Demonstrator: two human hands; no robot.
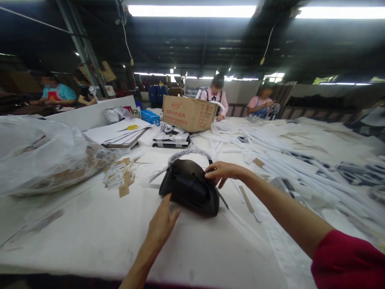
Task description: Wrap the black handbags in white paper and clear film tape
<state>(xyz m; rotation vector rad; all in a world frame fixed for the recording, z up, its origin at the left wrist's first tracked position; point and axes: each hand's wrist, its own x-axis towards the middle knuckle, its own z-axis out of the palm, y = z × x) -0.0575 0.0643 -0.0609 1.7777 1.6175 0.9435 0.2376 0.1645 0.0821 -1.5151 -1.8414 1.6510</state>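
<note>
A black handbag (189, 186) sits on the white table in front of me, its arched handle (191, 151) wrapped in clear plastic. My right hand (221, 172) reaches over from the right, its bent fingers touching the bag's upper right edge by the handle's base. At the bag's lower left edge is my left hand (164, 218), its thumb spread from the fingers; the fingertips meet or nearly meet the bag. Nothing shows inside either hand. Grey strap ends stick out at both sides of the bag.
Left lie a big clear plastic bag (45, 156), brown tags (124, 180) and cardboard sheets with yellow scissors (131, 127). Behind stand a cardboard box (188, 113) and another black bag (171, 139). White wrapped strips (285, 164) cover the right side. Several co-workers sit farther back.
</note>
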